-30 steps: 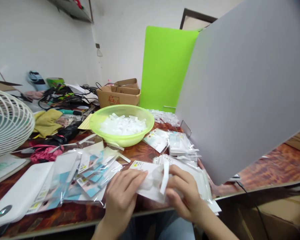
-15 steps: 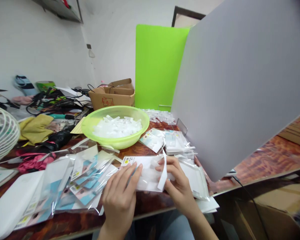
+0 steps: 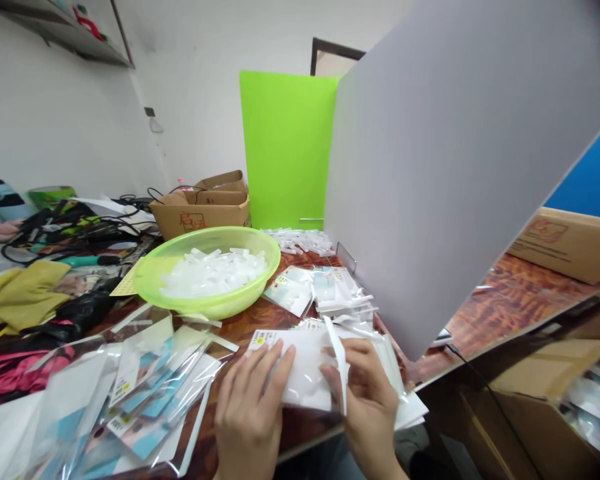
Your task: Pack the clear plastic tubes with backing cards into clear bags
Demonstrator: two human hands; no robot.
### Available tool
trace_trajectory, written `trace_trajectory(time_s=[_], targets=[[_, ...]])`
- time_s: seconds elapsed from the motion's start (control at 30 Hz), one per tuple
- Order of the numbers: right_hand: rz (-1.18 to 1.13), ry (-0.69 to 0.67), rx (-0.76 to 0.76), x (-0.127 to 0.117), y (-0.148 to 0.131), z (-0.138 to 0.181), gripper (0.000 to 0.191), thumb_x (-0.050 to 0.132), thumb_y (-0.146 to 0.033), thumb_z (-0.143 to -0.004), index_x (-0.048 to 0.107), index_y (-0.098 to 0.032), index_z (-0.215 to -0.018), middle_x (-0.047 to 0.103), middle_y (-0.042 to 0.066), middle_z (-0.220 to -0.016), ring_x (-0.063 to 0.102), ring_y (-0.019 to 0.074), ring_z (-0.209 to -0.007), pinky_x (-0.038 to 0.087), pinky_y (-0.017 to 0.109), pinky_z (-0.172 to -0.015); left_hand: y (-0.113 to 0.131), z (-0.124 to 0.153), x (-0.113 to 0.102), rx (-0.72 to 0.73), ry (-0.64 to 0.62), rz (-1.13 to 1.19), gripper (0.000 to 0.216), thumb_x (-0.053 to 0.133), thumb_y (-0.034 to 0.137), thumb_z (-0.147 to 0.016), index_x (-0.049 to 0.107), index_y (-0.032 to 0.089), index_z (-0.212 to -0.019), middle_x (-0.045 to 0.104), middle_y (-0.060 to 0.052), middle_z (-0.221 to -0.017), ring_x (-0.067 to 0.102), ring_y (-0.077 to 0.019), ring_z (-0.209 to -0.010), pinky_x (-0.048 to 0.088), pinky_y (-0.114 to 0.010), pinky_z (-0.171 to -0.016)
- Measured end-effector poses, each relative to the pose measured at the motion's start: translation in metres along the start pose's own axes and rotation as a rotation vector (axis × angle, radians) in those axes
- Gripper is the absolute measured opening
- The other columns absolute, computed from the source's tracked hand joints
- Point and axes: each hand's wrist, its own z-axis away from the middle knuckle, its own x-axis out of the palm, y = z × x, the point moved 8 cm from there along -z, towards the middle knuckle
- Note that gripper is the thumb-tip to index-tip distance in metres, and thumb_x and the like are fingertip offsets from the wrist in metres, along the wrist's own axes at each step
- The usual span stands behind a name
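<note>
In front of me at the table edge lies a clear plastic bag [image 3: 307, 379] with a white card and whitish contents inside. My left hand [image 3: 255, 393] rests flat on the bag's left part, its fingers stretched out over the printed corner. On the other side, my right hand [image 3: 363, 383] pinches the bag's open end, where a white strip [image 3: 339, 363] stands upright. Just behind the bag are several packed bags [image 3: 337, 287] with small white pieces in them. To the left, a pile of clear bags with blue-and-white cards [image 3: 145, 393] overlaps on the table.
A light green bowl [image 3: 213, 308] holds many white plastic pieces [image 3: 220, 270], and more pieces [image 3: 300, 241] lie behind it. A tall grey panel [image 3: 420, 167] borders the right side. Cardboard boxes [image 3: 203, 217] and cluttered cables stand at the back left.
My view has turned to the right, so the table things sit further left. My right thumb and fingers have shifted around the upright strip; my left hand stays on the bag.
</note>
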Motion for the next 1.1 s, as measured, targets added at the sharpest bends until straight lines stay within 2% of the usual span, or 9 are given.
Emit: trace_trajectory(time_s=[0.1, 0.2, 0.3, 0.43, 0.5, 0.77, 0.9, 1.0, 1.1], targets=[[-0.054, 0.112, 0.033, -0.006, 0.003, -0.002, 0.017, 0.070, -0.012, -0.078, 0.066, -0.026, -0.086, 0.069, 0.002, -0.084, 0.067, 0.0198, -0.083, 0.055, 0.034, -0.075, 0.007, -0.002, 0.001, -0.022, 0.021, 0.013, 0.043, 0.044, 0.001, -0.086, 0.058, 0.016, -0.123, 0.068, -0.008, -0.116, 0.058, -0.0237, -0.109, 0.040, -0.036, -0.093], [0.058, -0.122, -0.076, 0.005, -0.010, -0.007, 0.020, 0.062, -0.011, -0.083, 0.071, -0.027, -0.090, 0.073, 0.002, -0.090, 0.068, 0.0217, -0.093, 0.053, 0.038, -0.086, 0.009, -0.006, -0.002, -0.062, 0.059, 0.007, 0.041, 0.044, -0.002, -0.085, 0.060, 0.014, -0.119, 0.069, -0.009, -0.112, 0.059, -0.0255, -0.108, 0.041, -0.037, -0.091], [0.187, -0.325, -0.207, 0.005, -0.027, -0.005, 0.040, 0.048, -0.010, -0.086, 0.064, -0.029, -0.117, 0.068, 0.004, -0.116, 0.060, 0.0223, -0.113, 0.047, 0.041, -0.098, 0.009, -0.011, -0.005, -0.065, 0.061, 0.038, 0.040, 0.043, -0.003, -0.085, 0.059, 0.012, -0.119, 0.068, -0.011, -0.113, 0.058, -0.0259, -0.109, 0.041, -0.037, -0.091], [0.424, -0.800, -0.305, 0.017, -0.031, 0.011, 0.059, 0.044, -0.013, -0.084, 0.042, -0.026, -0.142, 0.053, 0.005, -0.140, 0.033, 0.0263, -0.140, 0.011, 0.055, -0.118, 0.006, -0.012, -0.010, -0.026, 0.064, 0.053, 0.041, 0.042, -0.003, -0.085, 0.060, 0.013, -0.118, 0.067, -0.012, -0.115, 0.056, -0.0277, -0.114, 0.039, -0.042, -0.096], [0.471, -0.925, -0.284, 0.017, -0.027, 0.014, 0.060, 0.045, -0.016, -0.086, 0.037, -0.026, -0.144, 0.050, 0.005, -0.143, 0.029, 0.0254, -0.142, 0.004, 0.056, -0.118, 0.006, -0.009, -0.008, 0.013, 0.038, 0.043, 0.042, 0.041, -0.001, -0.086, 0.059, 0.014, -0.120, 0.067, -0.011, -0.117, 0.054, -0.0278, -0.117, 0.038, -0.043, -0.097], [0.474, -0.940, -0.373, 0.026, -0.029, 0.013, 0.067, 0.052, -0.012, -0.076, 0.037, -0.022, -0.141, 0.055, 0.011, -0.137, 0.051, 0.0211, -0.127, 0.012, 0.049, -0.120, 0.006, 0.005, 0.000, -0.060, -0.014, 0.121, 0.044, 0.039, 0.001, -0.086, 0.058, 0.018, -0.122, 0.068, -0.006, -0.115, 0.057, -0.0215, -0.114, 0.042, -0.036, -0.095], [0.515, -0.866, -0.545, 0.021, -0.023, 0.008, 0.046, 0.048, -0.005, -0.081, 0.050, -0.024, -0.123, 0.065, 0.008, -0.124, 0.057, 0.0186, -0.120, 0.008, 0.045, -0.119, 0.001, 0.009, 0.004, -0.130, -0.093, 0.230, 0.039, 0.043, 0.008, -0.090, 0.051, 0.016, -0.128, 0.061, -0.007, -0.127, 0.051, -0.0176, -0.123, 0.043, -0.031, -0.100], [0.572, -0.719, -0.572, 0.007, -0.015, -0.020, 0.034, 0.046, -0.006, -0.084, 0.057, -0.025, -0.109, 0.070, 0.006, -0.112, 0.064, 0.0202, -0.107, 0.022, 0.045, -0.112, -0.033, 0.018, -0.008, -0.263, -0.068, 0.103, 0.041, 0.053, 0.022, -0.090, 0.048, 0.013, -0.130, 0.060, -0.012, -0.126, 0.052, -0.0221, -0.120, 0.045, -0.035, -0.098], [0.765, -0.503, -0.536, -0.011, 0.002, -0.057, 0.023, 0.047, -0.015, -0.087, 0.061, -0.025, -0.103, 0.072, 0.007, -0.102, 0.067, 0.0242, -0.094, 0.031, 0.051, -0.102, -0.079, 0.031, -0.032, -0.344, -0.046, -0.314, 0.030, 0.056, 0.023, -0.088, 0.058, 0.012, -0.117, 0.067, -0.012, -0.103, 0.058, -0.0279, -0.095, 0.049, -0.042, -0.081]])
